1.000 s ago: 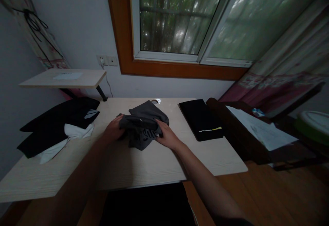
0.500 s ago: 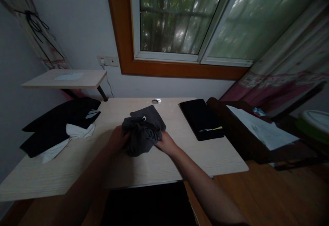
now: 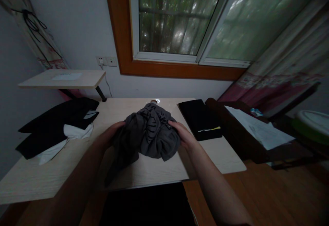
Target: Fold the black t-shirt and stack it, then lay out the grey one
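Note:
A dark grey garment (image 3: 151,133) with black lettering is bunched up over the middle of the desk, its folds loose and part of it drooping toward the front edge. Whether it is a shirt or shorts I cannot tell. My left hand (image 3: 113,133) grips its left side, with the fingertips partly hidden by cloth. On the opposite side my right hand (image 3: 183,135) holds the cloth, thumb on top and the other fingers behind or under it.
Black and white clothes (image 3: 59,126) lie in a heap on the desk (image 3: 77,181) at left, below a small raised shelf (image 3: 87,80). To the right is a flat black folded item (image 3: 200,119). A brown chair-like piece (image 3: 239,137) bearing paper (image 3: 257,126) stands beyond the desk's right edge.
The garment has gone from a compact, partly folded bundle to a wider, loosely bunched spread. My hands have moved apart, the right one further right and the left one slightly left.

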`<state>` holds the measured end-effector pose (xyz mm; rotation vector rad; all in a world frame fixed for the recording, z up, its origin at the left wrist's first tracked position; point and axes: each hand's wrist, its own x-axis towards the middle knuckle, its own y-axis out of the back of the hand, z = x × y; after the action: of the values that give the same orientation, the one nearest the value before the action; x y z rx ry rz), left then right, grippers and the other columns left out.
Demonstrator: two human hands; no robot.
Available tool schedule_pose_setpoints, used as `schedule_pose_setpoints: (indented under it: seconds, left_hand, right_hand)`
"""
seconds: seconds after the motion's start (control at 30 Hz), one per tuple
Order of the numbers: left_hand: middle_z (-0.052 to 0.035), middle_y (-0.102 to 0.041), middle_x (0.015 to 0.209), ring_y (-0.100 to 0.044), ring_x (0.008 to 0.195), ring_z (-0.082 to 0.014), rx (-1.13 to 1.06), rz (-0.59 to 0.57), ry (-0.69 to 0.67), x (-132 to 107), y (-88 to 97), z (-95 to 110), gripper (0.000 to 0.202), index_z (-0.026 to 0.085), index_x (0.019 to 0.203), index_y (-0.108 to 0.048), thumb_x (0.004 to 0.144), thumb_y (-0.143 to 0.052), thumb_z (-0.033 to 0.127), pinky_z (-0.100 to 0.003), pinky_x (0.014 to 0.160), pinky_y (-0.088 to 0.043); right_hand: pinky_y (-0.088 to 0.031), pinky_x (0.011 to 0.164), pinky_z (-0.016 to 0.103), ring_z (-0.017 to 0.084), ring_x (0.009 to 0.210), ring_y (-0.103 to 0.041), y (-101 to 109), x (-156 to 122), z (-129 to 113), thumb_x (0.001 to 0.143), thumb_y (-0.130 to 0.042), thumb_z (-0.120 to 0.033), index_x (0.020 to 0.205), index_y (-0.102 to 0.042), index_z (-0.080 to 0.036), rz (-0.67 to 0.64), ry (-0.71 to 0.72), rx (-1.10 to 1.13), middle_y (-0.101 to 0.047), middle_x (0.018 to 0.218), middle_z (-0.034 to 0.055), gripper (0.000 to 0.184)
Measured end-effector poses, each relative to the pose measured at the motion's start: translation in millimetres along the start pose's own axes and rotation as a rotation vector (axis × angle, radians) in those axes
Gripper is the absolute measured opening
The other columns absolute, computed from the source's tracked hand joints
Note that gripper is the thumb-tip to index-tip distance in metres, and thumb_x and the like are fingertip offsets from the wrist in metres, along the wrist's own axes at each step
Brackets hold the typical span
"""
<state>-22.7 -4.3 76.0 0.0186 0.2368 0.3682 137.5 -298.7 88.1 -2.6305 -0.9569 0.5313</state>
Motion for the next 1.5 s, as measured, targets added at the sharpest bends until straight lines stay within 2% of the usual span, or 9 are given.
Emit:
schedule_pose_setpoints:
  seconds: [0.13,0.3,0.5,0.7,0.9,1.03,1.23,1.37,1.5]
  left_hand:
    - [-0.0023,-0.074,0.084,-0.069,0.076,-0.0205,0.021,-0.029,0.092,6.1,22.4,3.7,0.036,0.017,0.096,-0.066,0.077,-0.07,0.047,-0.029,0.064,-0.053]
    - [-0.0027,-0.074,0.089,-0.068,0.076,-0.0194,-0.004,-0.034,0.033,-11.6,29.3,20.3,0.043,0.018,0.103,-0.067,0.075,-0.075,0.05,-0.026,0.062,-0.051]
    - [-0.0009,-0.075,0.092,-0.068,0.078,-0.0182,-0.156,0.267,-0.217,-10.8,45.2,27.7,0.042,0.02,0.1,-0.067,0.066,-0.082,0.039,-0.025,0.068,-0.056]
    - [-0.0049,-0.075,0.093,-0.069,0.076,-0.019,0.076,0.135,-0.104,2.3,75.4,18.3,0.049,0.017,0.101,-0.068,0.072,-0.08,0.055,-0.027,0.065,-0.054]
    - [-0.0077,-0.076,0.1,-0.071,0.093,-0.0242,0.244,0.232,-0.137,17.3,79.9,2.0,0.061,0.018,0.106,-0.068,0.071,-0.075,0.067,-0.033,0.081,-0.056]
    - [-0.0118,-0.075,0.111,-0.07,0.103,-0.0253,0.285,0.303,-0.179,24.9,83.4,-10.3,0.068,0.018,0.114,-0.065,0.072,-0.069,0.072,-0.039,0.092,-0.054]
    - [-0.015,-0.069,0.125,-0.068,0.109,-0.0292,0.626,0.141,-0.135,9.5,82.0,-9.4,0.077,0.018,0.127,-0.062,0.075,-0.065,0.074,-0.043,0.096,-0.054]
    - [-0.0142,-0.066,0.13,-0.063,0.119,-0.0338,0.918,0.008,-0.222,-11.5,73.6,-9.1,0.07,0.021,0.126,-0.065,0.073,-0.07,0.067,-0.047,0.106,-0.046]
    - [-0.0125,-0.066,0.13,-0.063,0.119,-0.0334,0.991,-0.057,-0.194,-26.8,73.3,-17.8,0.064,0.022,0.127,-0.063,0.074,-0.069,0.058,-0.045,0.106,-0.046]
  right_hand:
    - [-0.058,0.094,0.039,0.024,0.092,-0.076,15.8,-4.9,-7.2,0.077,-0.084,-0.034,0.108,-0.074,-0.018,-0.065,0.034,-0.065,-0.079,0.104,0.0076,0.036]
    - [-0.059,0.088,0.035,0.023,0.088,-0.076,28.5,-11.0,-10.4,0.067,-0.091,-0.029,0.109,-0.074,-0.018,-0.169,0.05,-0.12,-0.08,0.104,0.0068,0.046]
    - [-0.06,0.079,0.035,0.023,0.079,-0.076,42.9,-16.3,-31.5,0.067,-0.092,-0.038,0.106,-0.077,-0.017,-0.297,-0.013,-0.211,-0.08,0.095,0.008,0.047]
    - [-0.056,0.096,0.039,0.024,0.099,-0.073,53.7,-8.9,-55.3,0.075,-0.086,-0.04,0.118,-0.074,-0.021,-0.2,0.061,-0.374,-0.077,0.112,0.0079,0.049]
    - [-0.051,0.103,0.042,0.025,0.111,-0.067,54.1,13.7,-54.0,0.079,-0.079,-0.04,0.124,-0.07,-0.023,0.003,0.273,-0.605,-0.073,0.121,0.0068,0.049]
    - [-0.052,0.1,0.043,0.026,0.105,-0.069,56.6,21.3,-42.5,0.081,-0.076,-0.044,0.132,-0.064,-0.021,0.033,0.254,-0.714,-0.073,0.113,0.0082,0.057]
    - [-0.05,0.105,0.044,0.028,0.114,-0.067,75.1,16.9,-26.2,0.087,-0.068,-0.058,0.147,-0.051,-0.022,-0.012,0.096,-0.901,-0.07,0.126,0.0119,0.072]
    - [-0.049,0.104,0.044,0.031,0.115,-0.066,86.7,9.5,-25.8,0.091,-0.056,-0.068,0.128,-0.067,-0.019,0.033,0.024,-1.076,-0.07,0.125,0.0145,0.062]
    - [-0.05,0.098,0.042,0.032,0.105,-0.067,95.6,-1.8,-34.5,0.084,-0.063,-0.07,0.107,-0.074,-0.017,-0.068,-0.058,-1.212,-0.074,0.112,0.014,0.059]
